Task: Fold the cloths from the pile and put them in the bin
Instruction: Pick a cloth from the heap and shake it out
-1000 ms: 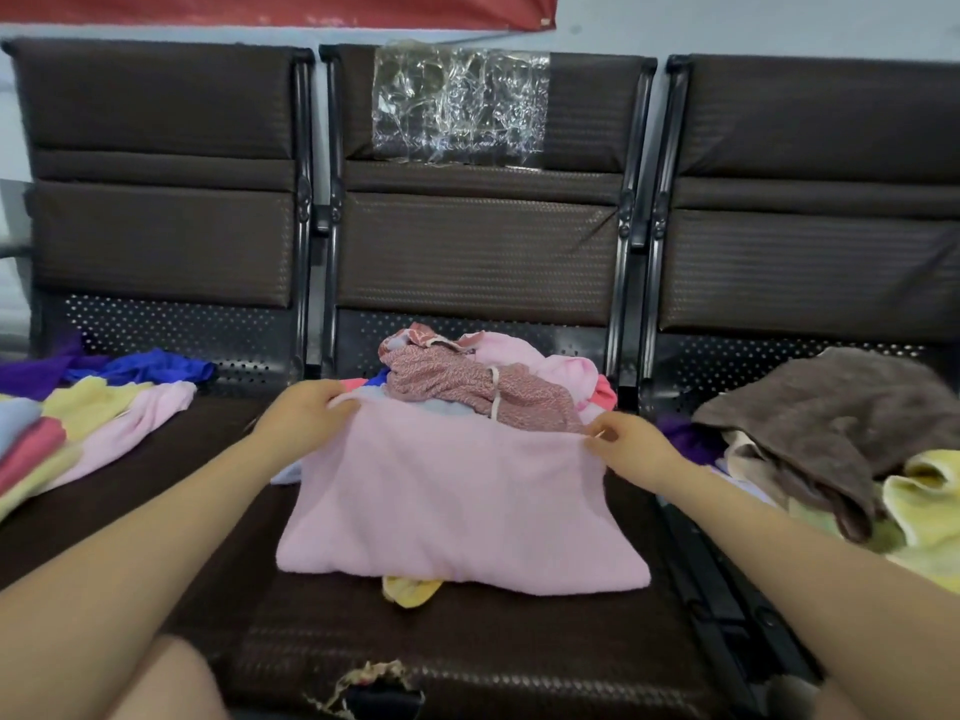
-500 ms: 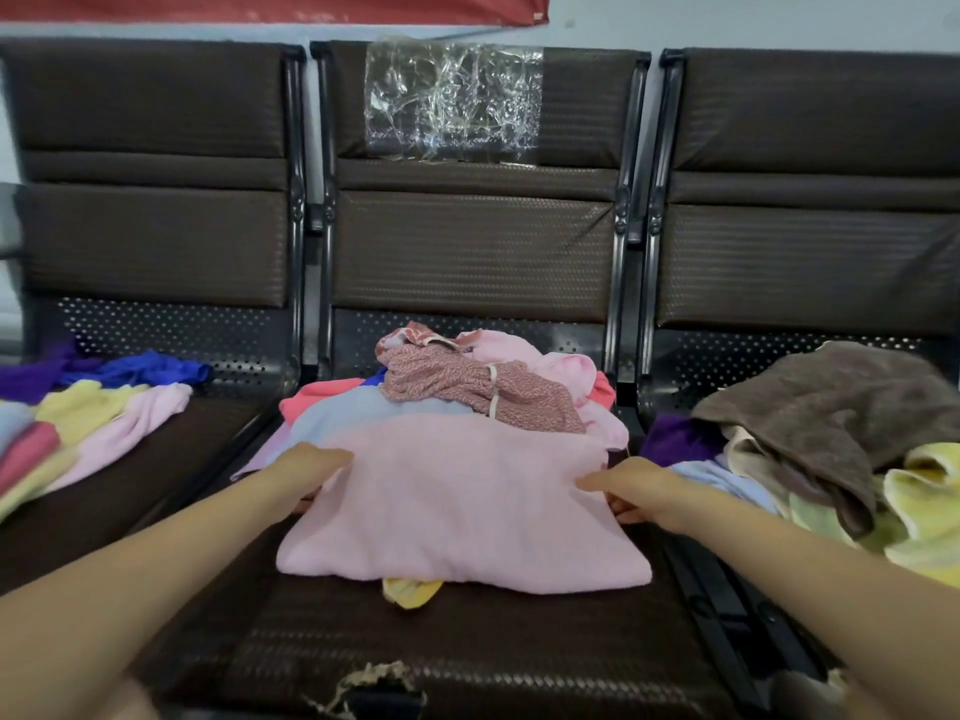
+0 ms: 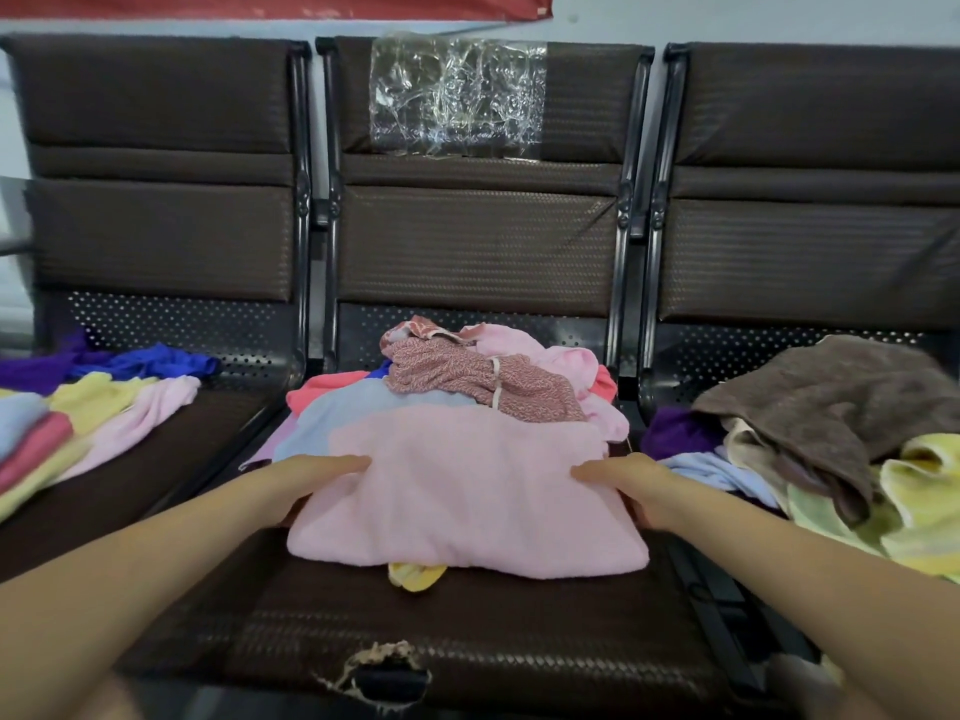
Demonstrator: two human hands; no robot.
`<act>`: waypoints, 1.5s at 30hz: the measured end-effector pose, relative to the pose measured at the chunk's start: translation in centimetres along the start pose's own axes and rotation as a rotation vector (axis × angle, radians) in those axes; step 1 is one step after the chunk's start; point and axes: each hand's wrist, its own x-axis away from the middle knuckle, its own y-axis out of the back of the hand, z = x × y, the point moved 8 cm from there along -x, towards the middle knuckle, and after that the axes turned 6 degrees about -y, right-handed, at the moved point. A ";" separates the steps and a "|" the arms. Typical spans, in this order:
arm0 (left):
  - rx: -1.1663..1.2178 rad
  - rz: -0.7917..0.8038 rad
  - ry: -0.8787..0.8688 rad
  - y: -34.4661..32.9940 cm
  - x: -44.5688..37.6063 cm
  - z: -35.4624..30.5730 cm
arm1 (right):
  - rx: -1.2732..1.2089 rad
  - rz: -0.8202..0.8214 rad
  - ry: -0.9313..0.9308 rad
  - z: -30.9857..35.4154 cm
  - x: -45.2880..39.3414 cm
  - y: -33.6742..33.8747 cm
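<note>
Three brown seats in row; middle seat [image 3: 467,652] torn at front edge. Pink cloth [image 3: 462,491] lies folded centre frame, atop mixed pile [image 3: 483,379] on middle seat. Two hands: left hand [image 3: 306,478] grips cloth's left edge, right hand [image 3: 631,483] grips right edge. Second cloth heap [image 3: 831,423] right of frame, stack [image 3: 78,423] at left. Clear tape patch [image 3: 457,96] on middle backrest. No readable writing

Both forearms are bare — no sleeve, watch or ring shows on either grip [image 3: 317,478].
</note>
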 end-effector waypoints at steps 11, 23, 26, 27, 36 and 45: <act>0.138 -0.058 -0.074 -0.3 -0.3 -0.1 | -0.004 0.156 -0.052 -0.3 0.1 -0.5; 0.357 -0.006 -0.109 -0.8 2.7 -1.6 | -0.136 0.016 0.079 3.4 2.9 0.3; 0.464 -0.023 -0.210 -1.0 4.4 -2.3 | -0.150 -0.035 0.098 4.3 5.1 2.8; 0.481 -0.005 -0.214 -1.5 5.1 -2.3 | -0.153 -0.063 0.092 4.2 5.7 3.8; 0.101 0.114 -0.116 -5.2 9.4 0.2 | 0.005 -0.180 0.136 4.2 8.9 4.7; 0.306 0.109 -0.142 -6.0 8.3 -2.6 | 0.233 0.488 0.222 4.2 10.1 -10.9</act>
